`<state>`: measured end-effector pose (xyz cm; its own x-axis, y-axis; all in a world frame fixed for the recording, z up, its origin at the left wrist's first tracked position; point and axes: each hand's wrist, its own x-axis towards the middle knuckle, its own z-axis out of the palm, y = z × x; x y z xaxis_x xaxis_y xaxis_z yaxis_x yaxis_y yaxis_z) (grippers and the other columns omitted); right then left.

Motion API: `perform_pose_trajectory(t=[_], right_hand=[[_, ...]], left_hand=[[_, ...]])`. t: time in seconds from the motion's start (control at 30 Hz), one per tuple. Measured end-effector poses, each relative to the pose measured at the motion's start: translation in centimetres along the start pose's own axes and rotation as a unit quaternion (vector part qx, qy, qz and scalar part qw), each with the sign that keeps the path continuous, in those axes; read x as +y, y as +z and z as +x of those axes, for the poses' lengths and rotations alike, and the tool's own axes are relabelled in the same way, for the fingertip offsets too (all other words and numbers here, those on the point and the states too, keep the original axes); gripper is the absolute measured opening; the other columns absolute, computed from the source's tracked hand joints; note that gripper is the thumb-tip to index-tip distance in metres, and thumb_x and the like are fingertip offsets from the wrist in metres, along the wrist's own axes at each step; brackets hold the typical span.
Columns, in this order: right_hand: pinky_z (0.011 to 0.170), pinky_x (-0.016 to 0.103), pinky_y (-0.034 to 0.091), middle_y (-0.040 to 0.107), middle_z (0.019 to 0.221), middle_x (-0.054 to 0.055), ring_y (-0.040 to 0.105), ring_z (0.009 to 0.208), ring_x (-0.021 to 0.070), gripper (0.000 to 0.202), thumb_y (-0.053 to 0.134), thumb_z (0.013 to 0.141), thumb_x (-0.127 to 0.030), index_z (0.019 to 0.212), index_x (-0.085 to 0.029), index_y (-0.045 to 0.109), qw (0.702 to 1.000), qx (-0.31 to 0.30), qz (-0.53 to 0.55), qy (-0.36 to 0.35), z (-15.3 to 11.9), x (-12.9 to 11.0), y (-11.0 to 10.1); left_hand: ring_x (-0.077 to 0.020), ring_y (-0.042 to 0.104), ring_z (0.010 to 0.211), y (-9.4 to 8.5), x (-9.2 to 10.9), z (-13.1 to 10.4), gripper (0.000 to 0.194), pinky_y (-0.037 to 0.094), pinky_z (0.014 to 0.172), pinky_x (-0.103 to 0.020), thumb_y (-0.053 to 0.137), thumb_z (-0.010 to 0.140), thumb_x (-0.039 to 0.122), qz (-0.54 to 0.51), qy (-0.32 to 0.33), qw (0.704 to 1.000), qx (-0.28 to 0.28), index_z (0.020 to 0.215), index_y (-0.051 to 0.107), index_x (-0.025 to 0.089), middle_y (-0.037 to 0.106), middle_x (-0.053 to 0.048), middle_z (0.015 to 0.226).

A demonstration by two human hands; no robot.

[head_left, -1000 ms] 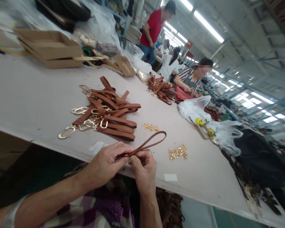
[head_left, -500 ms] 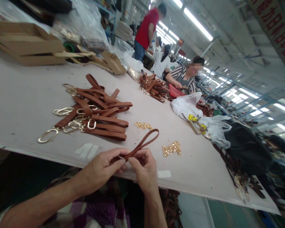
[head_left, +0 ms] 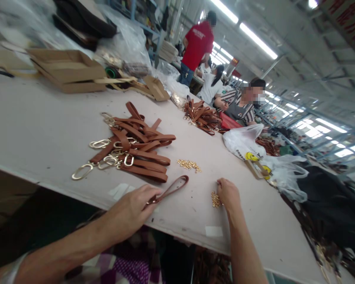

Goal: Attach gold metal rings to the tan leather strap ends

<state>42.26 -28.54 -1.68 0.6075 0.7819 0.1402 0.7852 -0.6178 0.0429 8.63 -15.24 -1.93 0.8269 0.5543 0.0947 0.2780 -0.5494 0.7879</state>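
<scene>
Left hand [head_left: 139,202] grips a strap [head_left: 166,193], fingers closed around its near end, at the near edge of the counter [head_left: 189,217]; right hand [head_left: 229,194] curls over gold studs [head_left: 215,200], hiding some, and whether it holds any I cannot tell. The strap's loop [head_left: 185,180] points forward and right, long axis slanting; it is slim, brown and bent double. Beyond sits a second stud heap [head_left: 189,165], with a strap pile [head_left: 144,136] to its left, then a white bag [head_left: 239,142] and a co-worker [head_left: 239,108].
</scene>
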Motion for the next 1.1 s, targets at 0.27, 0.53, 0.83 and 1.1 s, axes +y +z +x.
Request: perform_pose_trajectory(t=[0.27, 0.53, 0.83, 1.1], right_hand=[[0.074, 0.031, 0.043, 0.072, 0.094, 0.016, 0.067, 0.087, 0.0239, 0.029, 0.043, 0.088, -0.011, 0.104, -0.014, 0.067, 0.998, -0.045, -0.053, -0.003, 1.2, 0.1, 0.1], [0.078, 0.032, 0.045, 0.073, 0.095, 0.014, 0.068, 0.089, 0.0229, 0.029, 0.045, 0.084, -0.01, 0.1, -0.016, 0.069, 0.999, -0.015, 0.027, 0.019, 1.4, 0.6, -0.2], [0.074, 0.031, 0.053, 0.072, 0.085, 0.004, 0.066, 0.077, 0.0184, 0.029, 0.067, 0.078, -0.043, 0.093, -0.018, 0.068, 0.867, 0.032, 0.495, 0.038, -6.2, -7.6, -1.5], [0.074, 0.028, 0.05, 0.068, 0.081, 0.0, 0.062, 0.076, 0.0151, 0.018, 0.072, 0.077, -0.034, 0.085, -0.02, 0.068, 0.751, -0.01, 0.659, 0.04, -10.8, -16.0, -1.5]], left_hand=[[-0.0227, 0.054, 0.094, -0.2, 0.2, -0.4, 0.023, 0.046, 0.086, -0.038, 0.047, 0.09, 0.009, 0.235, 0.074, 0.968, 0.043, 0.107, 0.061, 0.017, 0.059, -0.007, 0.098], [-0.0243, 0.053, 0.086, -0.7, 0.3, -0.3, 0.015, 0.046, 0.078, -0.038, 0.05, 0.089, 0.011, 0.331, 0.097, 0.939, 0.008, 0.098, 0.063, 0.013, 0.061, -0.009, 0.09], [-0.0263, 0.052, 0.082, 0.1, 0.7, 0.6, 0.018, 0.044, 0.073, -0.04, 0.045, 0.084, 0.004, 0.375, 0.059, 0.925, 0.034, 0.091, 0.06, 0.012, 0.059, -0.012, 0.088], [-0.026, 0.051, 0.086, -0.1, -0.2, 0.7, 0.022, 0.044, 0.078, -0.04, 0.041, 0.09, 0.005, 0.387, 0.077, 0.919, 0.025, 0.102, 0.058, 0.011, 0.059, -0.011, 0.093]])
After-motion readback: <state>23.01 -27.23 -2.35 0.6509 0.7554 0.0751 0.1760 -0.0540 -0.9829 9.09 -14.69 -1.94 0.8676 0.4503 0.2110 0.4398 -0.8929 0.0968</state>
